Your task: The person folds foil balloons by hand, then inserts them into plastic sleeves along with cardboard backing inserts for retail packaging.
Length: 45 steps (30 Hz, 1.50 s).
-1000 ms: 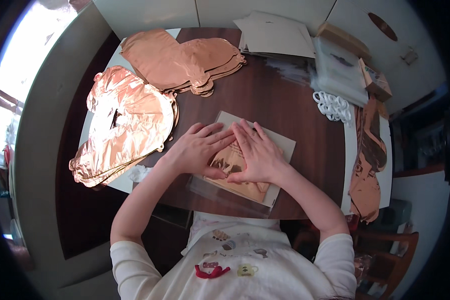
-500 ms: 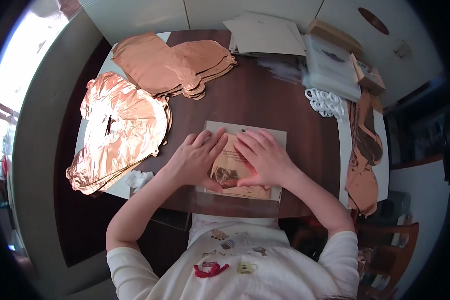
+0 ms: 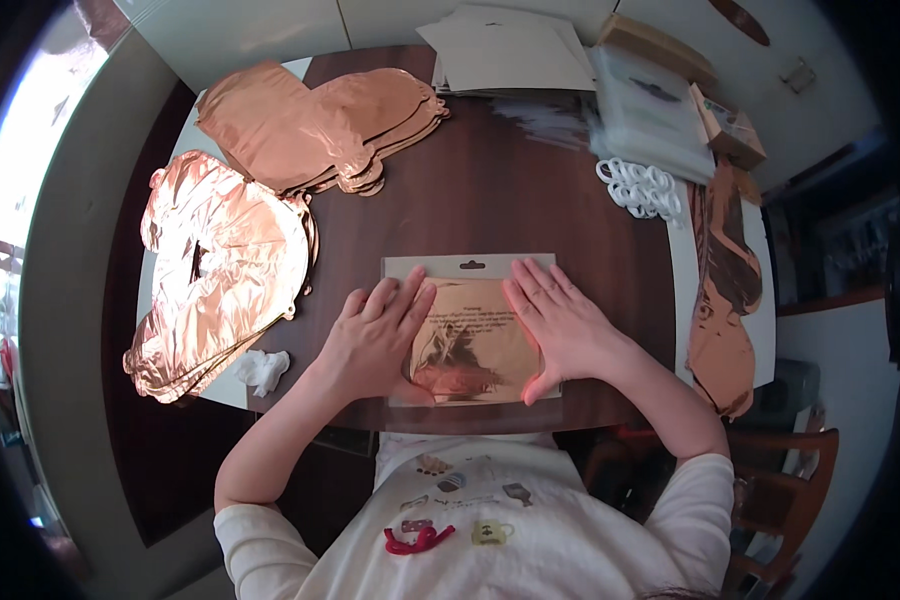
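Note:
A folded rose-gold foil balloon [image 3: 475,355] with small dark print lies on a pale backing card [image 3: 495,263] near the table's front edge. The card has a hang slot at its far end. My left hand [image 3: 375,340] rests along the foil's left side, fingers stretched out and thumb at the near corner. On the opposite side my right hand [image 3: 565,325] lies flat, its fingers spread and its thumb by the near right corner. Neither hand grips anything. Whether a clear sleeve covers the card, I cannot tell.
Flat foil balloons lie in a shiny pile [image 3: 225,280] at left and a duller pile [image 3: 300,125] behind it. White cards [image 3: 515,55], clear plastic bags [image 3: 655,105] and white rings [image 3: 638,188] sit at the back. More foil [image 3: 720,350] lies right; crumpled white material [image 3: 263,370] is front left.
My hands have moved apart from over the middle to the two sides, uncovering more of the folded foil. The card sits straighter and slightly closer. The whole view has shifted a little.

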### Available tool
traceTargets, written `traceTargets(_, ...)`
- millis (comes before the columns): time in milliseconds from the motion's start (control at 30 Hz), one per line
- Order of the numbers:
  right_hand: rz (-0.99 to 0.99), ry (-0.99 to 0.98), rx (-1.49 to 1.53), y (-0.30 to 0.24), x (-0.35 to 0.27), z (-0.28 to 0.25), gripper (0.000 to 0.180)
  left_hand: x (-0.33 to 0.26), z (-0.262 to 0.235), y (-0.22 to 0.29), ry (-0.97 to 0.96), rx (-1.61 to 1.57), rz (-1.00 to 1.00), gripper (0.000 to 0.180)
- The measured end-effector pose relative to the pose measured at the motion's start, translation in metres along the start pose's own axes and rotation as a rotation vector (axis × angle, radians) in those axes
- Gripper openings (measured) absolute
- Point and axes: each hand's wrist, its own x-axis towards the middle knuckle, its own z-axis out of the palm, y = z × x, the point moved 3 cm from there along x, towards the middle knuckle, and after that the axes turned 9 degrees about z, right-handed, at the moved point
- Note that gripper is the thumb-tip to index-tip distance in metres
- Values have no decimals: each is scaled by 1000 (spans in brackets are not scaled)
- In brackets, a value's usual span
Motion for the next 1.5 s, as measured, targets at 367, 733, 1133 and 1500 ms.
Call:
traceTargets(367, 9, -20, -19, -2, -11, -5, 119, -4, 7, -3, -150, -105, -9, 134)
traceTargets(733, -136, 382, 26, -37, -42, -3, 43, 4, 4, 7, -59, -246, 153, 104)
traceTargets(1133, -213, 438, -3, -39, -49, -2, 30, -6, 7, 19, -2, -250, 153, 93)
traceTargets(1500, -208, 473, -25, -41, -54, 1, 24, -6, 8, 18, 12, -237, 178, 87)
